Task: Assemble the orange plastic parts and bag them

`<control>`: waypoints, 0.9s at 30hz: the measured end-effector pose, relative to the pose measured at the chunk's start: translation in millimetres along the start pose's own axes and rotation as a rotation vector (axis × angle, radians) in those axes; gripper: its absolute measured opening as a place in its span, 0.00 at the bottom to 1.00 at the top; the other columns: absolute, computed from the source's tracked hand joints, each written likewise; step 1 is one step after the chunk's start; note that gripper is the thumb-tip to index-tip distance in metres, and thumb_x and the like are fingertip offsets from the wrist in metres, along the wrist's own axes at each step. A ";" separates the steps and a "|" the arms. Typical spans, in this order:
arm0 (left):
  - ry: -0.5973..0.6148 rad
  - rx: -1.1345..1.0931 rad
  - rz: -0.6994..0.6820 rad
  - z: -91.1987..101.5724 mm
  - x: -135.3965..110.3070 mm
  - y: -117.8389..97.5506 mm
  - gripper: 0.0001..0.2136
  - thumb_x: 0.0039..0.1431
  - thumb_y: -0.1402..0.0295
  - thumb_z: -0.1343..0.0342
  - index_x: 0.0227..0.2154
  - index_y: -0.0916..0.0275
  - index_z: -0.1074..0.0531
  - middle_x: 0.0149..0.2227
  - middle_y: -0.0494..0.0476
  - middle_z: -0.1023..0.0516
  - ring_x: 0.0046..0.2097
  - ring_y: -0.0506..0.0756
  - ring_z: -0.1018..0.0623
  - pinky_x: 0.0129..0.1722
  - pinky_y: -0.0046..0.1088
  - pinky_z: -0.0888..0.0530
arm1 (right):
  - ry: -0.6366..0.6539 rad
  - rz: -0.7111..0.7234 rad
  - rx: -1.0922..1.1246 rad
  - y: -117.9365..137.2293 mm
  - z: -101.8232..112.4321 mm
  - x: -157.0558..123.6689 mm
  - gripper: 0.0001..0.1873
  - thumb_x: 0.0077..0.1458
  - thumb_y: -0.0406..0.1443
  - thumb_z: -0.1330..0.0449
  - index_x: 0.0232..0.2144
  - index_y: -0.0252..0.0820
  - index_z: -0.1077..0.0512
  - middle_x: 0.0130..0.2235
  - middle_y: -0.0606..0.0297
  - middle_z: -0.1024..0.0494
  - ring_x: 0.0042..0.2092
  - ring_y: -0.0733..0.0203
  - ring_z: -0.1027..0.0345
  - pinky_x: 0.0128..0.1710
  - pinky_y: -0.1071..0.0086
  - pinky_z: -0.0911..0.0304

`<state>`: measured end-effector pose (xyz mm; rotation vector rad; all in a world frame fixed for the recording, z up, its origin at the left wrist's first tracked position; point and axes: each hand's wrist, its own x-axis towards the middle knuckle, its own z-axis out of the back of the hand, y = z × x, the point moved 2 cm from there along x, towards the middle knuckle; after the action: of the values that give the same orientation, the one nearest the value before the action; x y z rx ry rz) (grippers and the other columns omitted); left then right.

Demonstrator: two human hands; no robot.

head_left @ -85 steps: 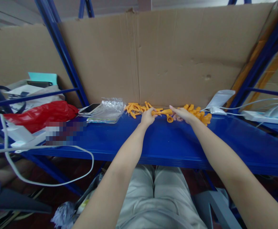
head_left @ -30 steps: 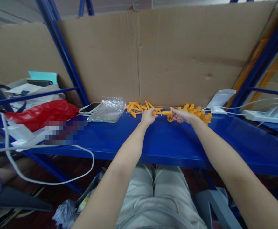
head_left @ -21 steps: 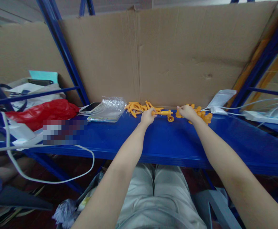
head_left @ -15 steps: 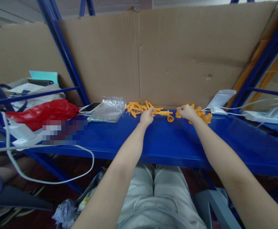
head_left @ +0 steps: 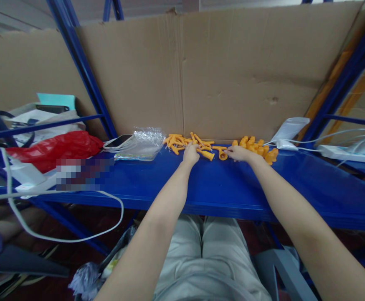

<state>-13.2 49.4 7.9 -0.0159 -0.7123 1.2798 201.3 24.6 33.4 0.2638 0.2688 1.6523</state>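
My left hand (head_left: 191, 154) is closed on the near end of an orange funnel-shaped piece (head_left: 207, 155), whose flared end points right. A pile of orange branched plastic pieces (head_left: 175, 141) with small metal chains lies beside and behind that hand. My right hand (head_left: 240, 153) has its fingertips pinched at the edge of an orange round cup-shaped piece (head_left: 223, 155), which stays on the blue shelf. Just behind the cup lies an orange stick-like piece (head_left: 219, 148). Several knobbly orange pieces (head_left: 260, 147) stand grouped behind and right of my right hand.
A clear plastic bag (head_left: 148, 144) and a phone (head_left: 121, 141) lie left on the blue shelf (head_left: 223, 188). Farther left are a red bag (head_left: 60, 148) and a white cable (head_left: 66, 239). Cardboard (head_left: 226, 75) walls the back; a white packet (head_left: 290, 131) stands right.
My right hand has moved left and slightly nearer, from the knobbly group to the cup-shaped piece. The funnel-shaped piece by my left hand now tilts down toward me; my left hand shifted slightly left.
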 end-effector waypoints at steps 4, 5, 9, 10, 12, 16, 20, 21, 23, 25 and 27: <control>-0.017 0.015 -0.014 0.5 -0.3 -1.6 0.19 0.53 0.86 0.49 0.40 0.61 0.20 0.61 0.62 0.28 0.61 0.59 0.28 0.64 0.39 0.34 | 0.003 0.035 0.004 -3.0 -1.4 4.8 0.22 0.66 0.47 0.49 0.42 0.39 0.22 0.32 0.49 0.20 0.34 0.47 0.23 0.37 0.58 0.30; -0.020 0.021 -0.020 1.1 -0.4 -2.5 0.19 0.53 0.85 0.49 0.40 0.60 0.20 0.61 0.62 0.28 0.61 0.59 0.28 0.64 0.39 0.34 | 0.004 0.040 0.002 -3.3 -1.6 5.6 0.22 0.66 0.47 0.50 0.41 0.38 0.22 0.32 0.49 0.20 0.34 0.47 0.23 0.38 0.58 0.30; -0.031 0.045 -0.033 4.9 -1.2 -9.3 0.19 0.55 0.83 0.49 0.41 0.58 0.19 0.61 0.60 0.27 0.61 0.59 0.29 0.62 0.42 0.33 | 0.008 0.059 -0.020 -3.3 -2.1 7.0 0.22 0.66 0.45 0.50 0.39 0.37 0.22 0.30 0.50 0.20 0.34 0.48 0.24 0.38 0.59 0.31; -0.038 0.051 -0.033 5.9 -1.3 -11.8 0.19 0.56 0.83 0.49 0.41 0.57 0.19 0.61 0.58 0.28 0.62 0.60 0.29 0.62 0.44 0.33 | 0.008 0.063 -0.026 -3.1 -2.1 7.1 0.22 0.66 0.45 0.50 0.38 0.36 0.22 0.30 0.51 0.21 0.34 0.49 0.24 0.38 0.60 0.31; -0.052 0.068 -0.036 7.2 -0.8 -17.4 0.18 0.58 0.81 0.49 0.41 0.55 0.19 0.61 0.56 0.28 0.63 0.62 0.31 0.60 0.48 0.33 | 0.004 0.076 -0.040 -2.8 -2.1 7.4 0.22 0.66 0.45 0.50 0.38 0.36 0.22 0.28 0.53 0.21 0.32 0.51 0.26 0.37 0.61 0.31; -0.041 0.124 -0.105 4.9 7.0 -29.2 0.16 0.61 0.78 0.50 0.40 0.57 0.19 0.63 0.59 0.30 0.64 0.64 0.35 0.59 0.50 0.34 | -0.027 0.100 -0.093 -1.9 -2.2 8.1 0.22 0.66 0.43 0.52 0.39 0.37 0.21 0.25 0.56 0.23 0.29 0.55 0.29 0.36 0.63 0.32; 0.006 0.225 -0.317 -0.9 22.7 -42.5 0.15 0.63 0.76 0.51 0.39 0.60 0.19 0.60 0.64 0.28 0.62 0.64 0.33 0.60 0.51 0.37 | -0.037 0.097 -0.120 0.1 -3.2 8.0 0.22 0.65 0.41 0.54 0.39 0.38 0.21 0.24 0.56 0.23 0.29 0.55 0.29 0.37 0.62 0.31; 0.016 0.254 -0.374 -2.7 26.7 -46.4 0.14 0.63 0.76 0.51 0.39 0.61 0.19 0.60 0.65 0.28 0.61 0.64 0.33 0.60 0.50 0.37 | -0.035 0.091 -0.125 0.9 -3.4 7.7 0.22 0.65 0.40 0.54 0.39 0.38 0.21 0.25 0.56 0.22 0.29 0.54 0.28 0.37 0.61 0.31; 0.046 0.310 -0.463 -7.5 34.0 -54.2 0.14 0.64 0.76 0.51 0.39 0.63 0.19 0.61 0.65 0.29 0.61 0.63 0.32 0.60 0.48 0.37 | -0.029 0.076 -0.127 2.7 -3.4 6.7 0.22 0.65 0.40 0.54 0.39 0.38 0.21 0.27 0.55 0.21 0.31 0.53 0.27 0.38 0.60 0.31; 0.077 0.337 -0.535 -13.8 40.1 -62.0 0.14 0.64 0.76 0.51 0.40 0.62 0.19 0.62 0.64 0.30 0.62 0.62 0.32 0.61 0.47 0.38 | -0.022 0.058 -0.121 4.3 -2.6 5.2 0.21 0.65 0.39 0.53 0.39 0.38 0.21 0.30 0.53 0.20 0.33 0.52 0.25 0.40 0.60 0.30; 0.125 0.338 -0.574 -20.8 45.5 -67.9 0.13 0.65 0.74 0.50 0.42 0.60 0.19 0.62 0.61 0.29 0.62 0.61 0.32 0.63 0.45 0.38 | -0.014 0.049 -0.117 5.2 -1.7 3.6 0.20 0.65 0.38 0.53 0.39 0.38 0.21 0.32 0.51 0.19 0.36 0.49 0.24 0.42 0.59 0.30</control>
<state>60.5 75.4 39.6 0.3574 -0.3456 0.8210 195.5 27.6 33.6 0.1955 0.1555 1.7074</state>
